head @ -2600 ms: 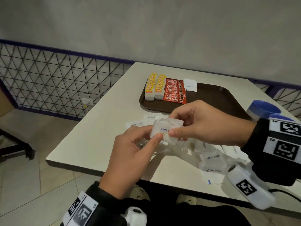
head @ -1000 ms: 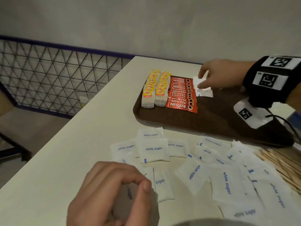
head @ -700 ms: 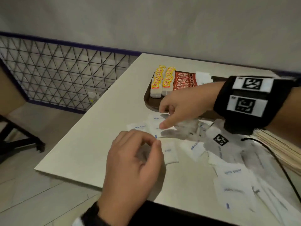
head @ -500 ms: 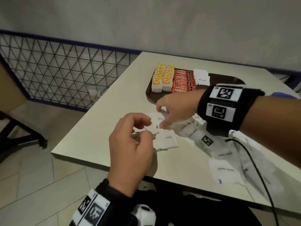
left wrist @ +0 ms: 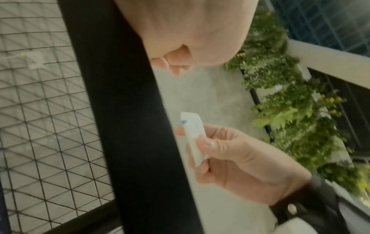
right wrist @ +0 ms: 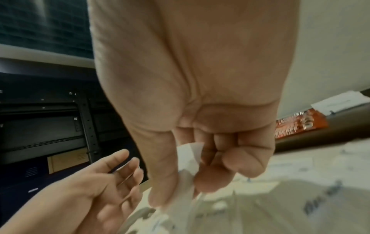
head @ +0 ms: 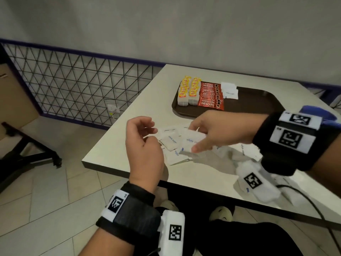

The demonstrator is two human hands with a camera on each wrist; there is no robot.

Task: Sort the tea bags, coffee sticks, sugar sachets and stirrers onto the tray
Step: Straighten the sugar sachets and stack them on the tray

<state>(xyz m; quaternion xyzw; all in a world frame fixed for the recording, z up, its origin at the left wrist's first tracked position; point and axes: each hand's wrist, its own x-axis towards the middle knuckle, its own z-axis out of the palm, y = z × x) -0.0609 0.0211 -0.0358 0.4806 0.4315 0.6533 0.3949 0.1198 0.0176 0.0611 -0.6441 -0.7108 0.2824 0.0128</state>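
Right hand: my right hand (head: 217, 131) pinches a white sugar sachet (head: 191, 143) between thumb and curled fingers, lifted just above the loose pile; the left wrist view shows the same pinch (left wrist: 195, 139).
Left hand: my left hand (head: 144, 145) hovers beside it, fingers loosely curved and apart, gripping nothing I can see; the right wrist view shows its palm open (right wrist: 96, 194).
Loose sachets: more sugar sachets (head: 170, 141) lie scattered on the table (head: 129, 137) near its front edge, under and between my hands.
Tray: the brown tray (head: 258, 102) sits farther back on the table.
On the tray: 2 rows of yellow tea bags (head: 188, 93) at its left end, red coffee sticks (head: 210, 96) touching them, then a small stack of white sachets (head: 229, 91) just beside the sticks.
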